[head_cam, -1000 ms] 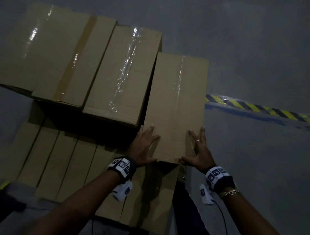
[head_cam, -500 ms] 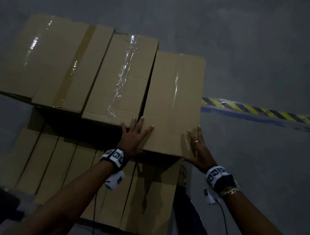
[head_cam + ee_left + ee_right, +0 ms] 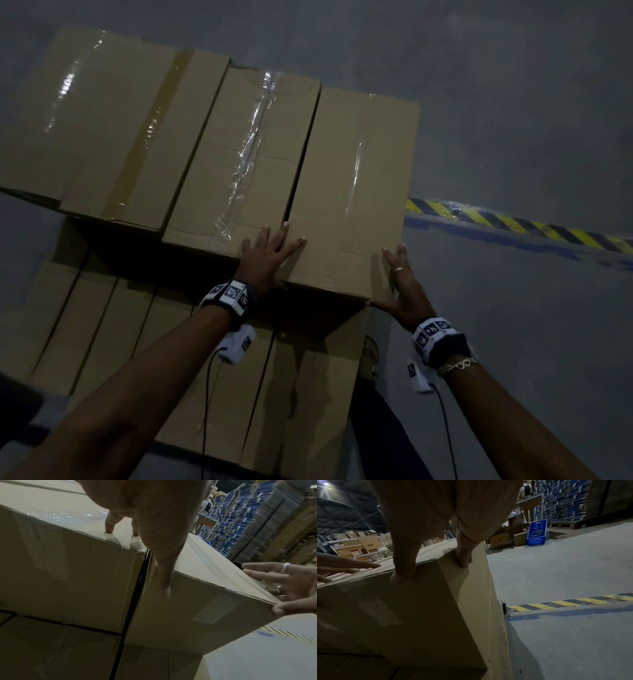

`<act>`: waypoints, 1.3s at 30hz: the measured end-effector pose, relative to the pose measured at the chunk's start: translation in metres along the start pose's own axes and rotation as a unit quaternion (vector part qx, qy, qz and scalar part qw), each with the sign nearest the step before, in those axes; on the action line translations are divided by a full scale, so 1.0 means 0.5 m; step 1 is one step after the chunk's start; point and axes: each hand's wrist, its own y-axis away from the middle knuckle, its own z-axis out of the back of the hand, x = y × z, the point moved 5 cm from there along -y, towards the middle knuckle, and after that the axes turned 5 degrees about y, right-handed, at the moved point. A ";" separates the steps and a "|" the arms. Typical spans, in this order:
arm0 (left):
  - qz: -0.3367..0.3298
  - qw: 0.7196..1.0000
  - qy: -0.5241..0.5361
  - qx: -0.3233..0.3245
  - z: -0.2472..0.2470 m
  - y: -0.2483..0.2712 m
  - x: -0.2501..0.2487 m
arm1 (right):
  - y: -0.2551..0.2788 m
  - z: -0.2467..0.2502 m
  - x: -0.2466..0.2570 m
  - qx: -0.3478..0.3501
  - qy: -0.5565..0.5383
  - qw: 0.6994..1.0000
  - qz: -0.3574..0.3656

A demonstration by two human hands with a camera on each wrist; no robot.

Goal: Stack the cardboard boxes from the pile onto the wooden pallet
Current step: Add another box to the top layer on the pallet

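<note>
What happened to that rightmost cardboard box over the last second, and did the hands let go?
The rightmost brown cardboard box slid away from the person until almost level with the clear-taped middle box. The left hand shifted left onto the seam; the right hand moved to the box's right corner. Both keep pressing. Other boxes stayed.

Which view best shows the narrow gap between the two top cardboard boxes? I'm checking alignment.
The left wrist view: the dark gap runs down between the neighbouring taped box and the rightmost cardboard box. The head view shows it from above as a thin line. The right wrist view does not show it.
</note>
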 end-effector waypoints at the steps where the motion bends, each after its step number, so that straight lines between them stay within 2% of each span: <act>1: 0.000 1.000 0.005 0.003 -0.001 -0.001 0.000 | 0.000 -0.001 -0.003 0.003 0.001 1.000 0.000; 12: 0.016 0.997 0.071 -0.027 0.011 0.011 0.000 | -0.017 0.010 -0.018 -0.004 0.027 1.000 -0.005; 19: 0.016 0.997 0.073 -0.030 0.005 0.009 0.004 | -0.018 0.015 -0.015 -0.005 0.012 1.000 0.017; 24: -0.012 0.994 0.082 -0.073 -0.006 0.013 0.014 | -0.020 0.002 -0.004 -0.010 0.003 1.000 0.022; 32: -0.007 0.991 0.120 -0.054 -0.017 0.001 0.028 | -0.025 -0.003 -0.011 -0.004 0.006 1.000 0.015; 39: 0.007 0.993 0.109 -0.047 -0.009 0.008 0.005 | -0.021 -0.012 -0.013 0.007 0.038 0.999 0.004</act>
